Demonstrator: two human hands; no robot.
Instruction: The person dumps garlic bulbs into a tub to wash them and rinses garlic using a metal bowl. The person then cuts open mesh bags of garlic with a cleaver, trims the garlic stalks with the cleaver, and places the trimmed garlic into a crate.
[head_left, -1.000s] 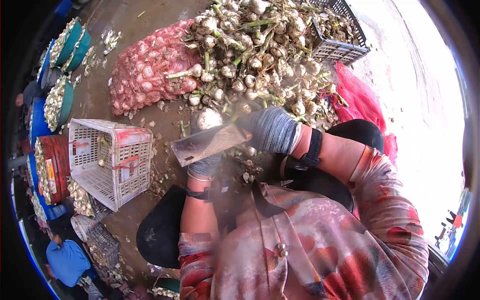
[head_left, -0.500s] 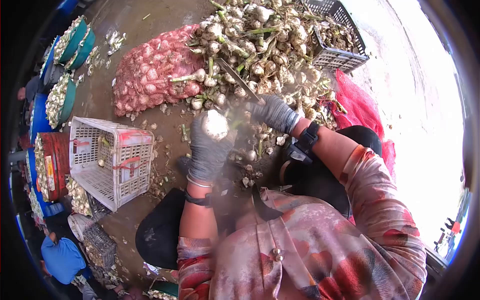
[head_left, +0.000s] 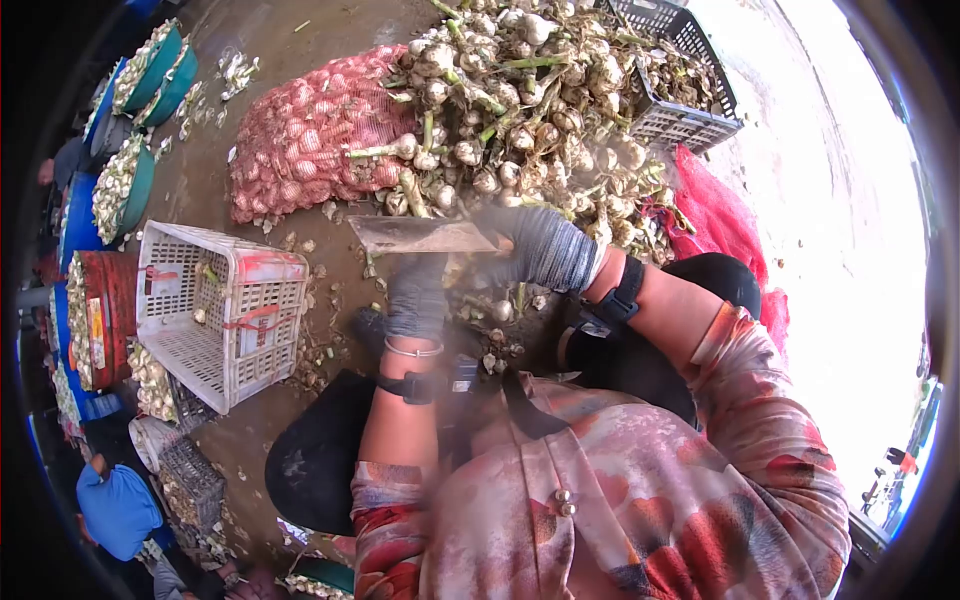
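My right hand (head_left: pixel 552 248), in a grey knitted glove, is closed round the handle end of a wide flat blade (head_left: pixel 420 236). The blade lies level across the view, over the top of my left hand (head_left: pixel 416 300). That hand is gloved too, and its fingers are mostly hidden under the blade, so what they hold does not show. Just beyond both hands rises a heap of garlic bulbs with stems (head_left: pixel 520 140). A red mesh sack full of garlic (head_left: pixel 310 140) lies against the heap's left side.
A white plastic crate (head_left: pixel 232 375) lies tipped at the left, with a little garlic inside. A black crate (head_left: pixel 690 118) stands at the back right, beside red netting (head_left: pixel 720 215). Tubs of garlic (head_left: pixel 108 320) line the far left, and a person in blue (head_left: pixel 118 510) is at lower left.
The blade has swung from a raised slant over the heap down across my left hand, hiding the white bulb seen there before. My right hand has turned with it.
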